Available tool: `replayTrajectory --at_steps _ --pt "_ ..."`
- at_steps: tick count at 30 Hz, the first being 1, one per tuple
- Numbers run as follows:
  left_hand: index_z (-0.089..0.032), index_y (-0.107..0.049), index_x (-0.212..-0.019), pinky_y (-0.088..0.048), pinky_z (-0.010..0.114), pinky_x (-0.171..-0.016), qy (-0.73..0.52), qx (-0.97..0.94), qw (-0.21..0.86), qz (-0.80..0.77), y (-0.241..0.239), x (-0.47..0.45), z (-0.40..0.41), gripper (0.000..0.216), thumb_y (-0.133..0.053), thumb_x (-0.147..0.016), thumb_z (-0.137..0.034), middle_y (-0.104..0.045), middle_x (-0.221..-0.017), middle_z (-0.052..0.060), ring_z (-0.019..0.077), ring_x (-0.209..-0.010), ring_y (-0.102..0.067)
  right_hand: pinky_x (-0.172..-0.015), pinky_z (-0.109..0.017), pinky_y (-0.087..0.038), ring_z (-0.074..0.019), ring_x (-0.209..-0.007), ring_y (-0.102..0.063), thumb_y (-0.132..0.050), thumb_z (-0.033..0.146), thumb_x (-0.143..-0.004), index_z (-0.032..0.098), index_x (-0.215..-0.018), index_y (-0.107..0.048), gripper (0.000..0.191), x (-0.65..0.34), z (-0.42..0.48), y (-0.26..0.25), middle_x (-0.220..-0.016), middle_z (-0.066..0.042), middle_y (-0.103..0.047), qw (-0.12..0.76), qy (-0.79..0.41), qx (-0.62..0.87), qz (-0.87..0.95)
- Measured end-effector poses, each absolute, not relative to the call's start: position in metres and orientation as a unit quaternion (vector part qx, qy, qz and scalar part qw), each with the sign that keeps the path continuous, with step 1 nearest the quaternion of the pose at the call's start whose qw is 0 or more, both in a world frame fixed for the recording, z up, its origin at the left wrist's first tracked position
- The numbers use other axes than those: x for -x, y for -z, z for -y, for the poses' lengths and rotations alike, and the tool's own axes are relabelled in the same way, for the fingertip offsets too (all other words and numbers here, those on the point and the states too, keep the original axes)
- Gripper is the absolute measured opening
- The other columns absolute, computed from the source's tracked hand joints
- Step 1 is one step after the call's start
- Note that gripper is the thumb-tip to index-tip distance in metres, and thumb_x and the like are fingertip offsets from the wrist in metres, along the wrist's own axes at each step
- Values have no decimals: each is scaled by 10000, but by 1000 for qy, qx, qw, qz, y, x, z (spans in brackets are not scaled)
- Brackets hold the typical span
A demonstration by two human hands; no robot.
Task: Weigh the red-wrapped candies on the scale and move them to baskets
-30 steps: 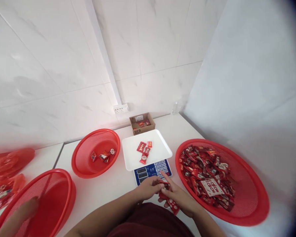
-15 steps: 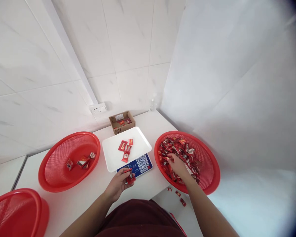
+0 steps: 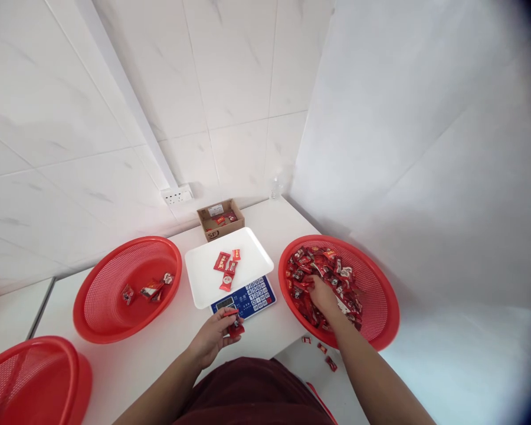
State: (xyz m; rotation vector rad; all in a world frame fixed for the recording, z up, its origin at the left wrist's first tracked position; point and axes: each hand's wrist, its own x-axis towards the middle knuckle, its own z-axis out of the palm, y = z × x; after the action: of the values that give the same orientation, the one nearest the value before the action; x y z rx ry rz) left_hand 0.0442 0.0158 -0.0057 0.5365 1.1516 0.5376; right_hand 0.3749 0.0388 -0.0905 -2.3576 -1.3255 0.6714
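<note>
The left hand point(image 3: 212, 337) is pinching a small red packet point(image 3: 233, 323) between thumb and fingertips, holding it just near of the blue scale point(image 3: 243, 298) at the table's near edge. The right hand point(image 3: 324, 293) is reaching into the red basket on the right point(image 3: 383, 307), its fingers buried among the heap of red packets point(image 3: 321, 274); whether it is gripping one, I cannot tell. A white tray point(image 3: 203, 277) is sitting on the scale, carrying a few red packets. To the left, another red basket point(image 3: 101, 319) is holding several packets, and a cardboard box point(image 3: 219, 218) is standing at the far side by the wall.
</note>
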Motion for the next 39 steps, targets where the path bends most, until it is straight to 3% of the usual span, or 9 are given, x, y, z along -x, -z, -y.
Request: replayTrajectory --at_steps 3,10,19,22,26,28,30,32,39 --pt "-190 -528 -930 -481 300 -762 -254 -238 777 -525 6 -45 -16 292 -701 -711 -274 -659 -940 58 144 -803 -628 -765 -308 -436 -202 -843 -624 -449 191 -783 178 -1115 -572 355 -383 -34 86 -936 -82 -681 205 -245 833 452" --pt "-176 -523 -928 -440 231 -630 -265 -288 758 -522 5 -49 -20 376 -738 -682 -362 -662 -881 48 103 -674 -605 -727 -336 -460 -217 -790 -606 -543 423 -693 196 -998 -598 385 -376 -2 77 -898 -64 -662 394 -278 803 350" --pt "-173 -536 -936 -483 258 -745 -383 -242 674 -583 -1 -34 -59 201 -647 -775 -216 -644 -924 62 124 -790 -630 -858 -411 -433 -255 -933 -589 -410 388 -780 201 -975 -585 322 -326 20 92 -997 -119 -657 376 -202 751 504" --pt "-179 -511 -1091 -472 292 -854 -408 -260 663 -571 -6 -25 -73 312 -609 -796 -201 -623 -1075 99 151 -924 -629 -880 -427 -427 -263 -950 -588 -405 370 -791 187 -971 -592 318 -325 20 94 -1000 -134 -659 354 -185 737 546" --pt "-207 -309 -1358 -408 420 -960 -325 -370 579 -651 -7 -13 -83 665 -622 -782 -316 -431 -1375 177 266 -1191 -504 -845 -415 -451 -259 -944 -594 -400 383 -801 176 -985 -591 336 -328 19 98 -1017 -137 -658 350 -206 738 538" --pt "-197 -350 -1352 -310 440 -1042 -282 -440 491 -697 -2 -7 -84 685 -650 -747 -314 -330 -1453 170 295 -1311 -355 -827 -412 -457 -258 -928 -598 -408 389 -794 177 -981 -595 339 -329 18 100 -1011 -134 -661 352 -210 741 531" --pt "-182 -465 -1271 -237 407 -1088 -258 -522 413 -700 5 -4 -85 573 -647 -734 -263 -373 -1431 142 282 -1339 -299 -826 -413 -457 -258 -924 -601 -418 388 -787 179 -973 -601 334 -329 18 101 -1003 -133 -664 352 -210 742 531" --pt "-171 -545 -1185 -261 391 -1074 -213 -603 350 -684 12 -3 -86 446 -611 -749 -234 -488 -1333 127 273 -1285 -371 -832 -415 -456 -257 -930 -601 -420 386 -788 180 -972 -603 332 -329 18 101 -1005 -131 -665 355 -209 740 531" --pt "-163 -531 -1231 -319 396 -1049 -79 -719 245 -645 27 -17 -96 447 -529 -795 -263 -505 -1331 105 264 -1251 -406 -822 -411 -467 -253 -932 -605 -419 397 -801 173 -984 -601 342 -329 20 102 -1001 -125 -667 364 -210 729 540"
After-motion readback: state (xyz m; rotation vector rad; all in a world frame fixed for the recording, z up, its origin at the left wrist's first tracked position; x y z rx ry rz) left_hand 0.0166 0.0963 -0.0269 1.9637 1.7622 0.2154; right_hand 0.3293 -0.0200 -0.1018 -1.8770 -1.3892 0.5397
